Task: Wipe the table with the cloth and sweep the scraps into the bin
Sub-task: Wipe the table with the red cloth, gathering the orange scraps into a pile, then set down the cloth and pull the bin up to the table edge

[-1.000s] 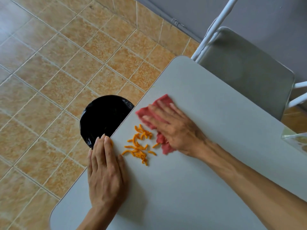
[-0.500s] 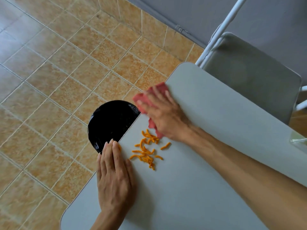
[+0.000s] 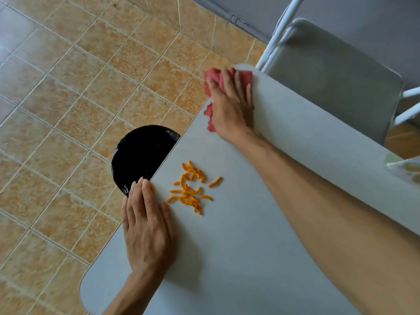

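My right hand (image 3: 231, 103) presses flat on a red cloth (image 3: 210, 79) at the far left corner of the grey table (image 3: 238, 246); part of the cloth hangs past the edge. Several orange scraps (image 3: 189, 189) lie in a loose pile near the left edge. My left hand (image 3: 147, 226) rests flat on the table just beside them, fingers together, fingertips at the edge. One scrap peeks out next to its fingertips. The black bin (image 3: 141, 155) stands on the floor right below that edge, partly hidden by the table.
A grey chair (image 3: 329, 73) with white legs stands at the table's far side. Orange tiled floor (image 3: 68, 98) lies to the left. A clear object (image 3: 406, 167) shows at the right edge of the table.
My right hand slid the cloth away from the scraps, up along the left edge to the far corner. My left hand and the scraps stayed in place.
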`<state>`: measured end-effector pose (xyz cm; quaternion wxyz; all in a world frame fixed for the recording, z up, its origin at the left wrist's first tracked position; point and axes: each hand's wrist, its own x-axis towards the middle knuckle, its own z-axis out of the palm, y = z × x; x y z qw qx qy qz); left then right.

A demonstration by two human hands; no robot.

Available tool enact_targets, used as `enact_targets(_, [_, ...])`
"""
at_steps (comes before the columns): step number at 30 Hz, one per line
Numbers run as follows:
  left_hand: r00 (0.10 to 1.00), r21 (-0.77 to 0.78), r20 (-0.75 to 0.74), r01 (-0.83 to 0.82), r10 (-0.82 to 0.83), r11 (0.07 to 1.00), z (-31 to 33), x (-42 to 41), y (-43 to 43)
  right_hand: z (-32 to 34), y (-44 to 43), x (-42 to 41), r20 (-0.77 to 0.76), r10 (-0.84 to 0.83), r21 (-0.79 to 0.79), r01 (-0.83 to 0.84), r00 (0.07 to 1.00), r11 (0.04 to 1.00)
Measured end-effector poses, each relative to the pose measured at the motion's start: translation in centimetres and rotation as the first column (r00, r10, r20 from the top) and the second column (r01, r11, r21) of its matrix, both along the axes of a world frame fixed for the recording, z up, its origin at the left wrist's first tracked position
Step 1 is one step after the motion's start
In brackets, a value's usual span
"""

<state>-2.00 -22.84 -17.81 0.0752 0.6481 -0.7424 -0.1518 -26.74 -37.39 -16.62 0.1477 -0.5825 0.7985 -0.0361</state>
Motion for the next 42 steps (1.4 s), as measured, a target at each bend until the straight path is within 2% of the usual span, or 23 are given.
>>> enact_targets(2, [1.0,-0.012,0.01,0.002,-0.002,1.0,0.0,-0.1,0.0,-0.3,2.1,3.8,0.048,0.287,-0.043,-0.285,0.957,0.957])
enact_targets(4, [1.0,-0.017,0.021,0.01,-0.01,1.0,-0.2,-0.2,0.0,-0.6,3.8,5.8,0.054,0.55,-0.025,-0.549,0.834,0.835])
enact_targets(5, [1.0,-0.018,0.025,0.011,-0.011,1.0,-0.3,-0.3,0.0,-0.5,3.9,5.6,0.057,0.62,0.018,-0.622,0.782,0.783])
enact_targets(7, [1.0,-0.021,0.027,0.012,-0.011,1.0,-0.4,-0.2,0.0,-0.3,3.2,3.7,0.073,0.631,0.062,-0.635,0.772,0.77])
enact_targets(13, [1.0,-0.038,0.015,0.014,-0.013,0.999,-0.7,-0.1,0.0,0.4,4.1,-4.4,0.046,0.311,0.074,-0.313,0.949,0.947])
enact_targets(16, [1.0,-0.044,0.014,0.017,-0.017,0.999,-0.8,0.0,0.0,-0.3,8.7,-6.3,0.023,0.096,-0.018,-0.095,0.995,0.995])
enact_targets(20, [1.0,-0.038,0.008,0.02,-0.02,0.999,-0.7,0.1,0.0,-1.5,17.0,-4.1,-0.014,-0.231,-0.147,0.226,0.973,0.963])
enact_targets(24, [1.0,-0.027,-0.009,0.025,-0.025,0.999,-0.6,0.2,0.1,-1.2,21.5,5.1,-0.019,-0.512,-0.174,0.502,0.858,0.847])
enact_targets(29, [0.999,-0.009,-0.028,0.045,-0.045,0.999,-0.4,0.5,0.1,-0.6,23.6,14.4,-0.016,-0.47,-0.071,0.468,0.882,0.881])
enact_targets(34, [0.984,0.066,-0.098,0.154,-0.148,0.986,0.2,1.7,-0.2,0.1,25.3,16.2,-0.018,-0.581,-0.057,0.579,0.814,0.813])
enact_targets(38, [0.941,0.136,-0.222,0.29,-0.256,0.947,1.5,4.5,-0.5,2.8,23.9,16.5,0.193,-0.677,-0.126,0.702,0.71,0.701])
enact_targets(42, [0.894,0.192,-0.344,0.368,-0.289,0.91,2.4,7.3,-1.9,5.6,21.0,17.5,0.22,-0.667,-0.309,0.7,0.711,0.644])
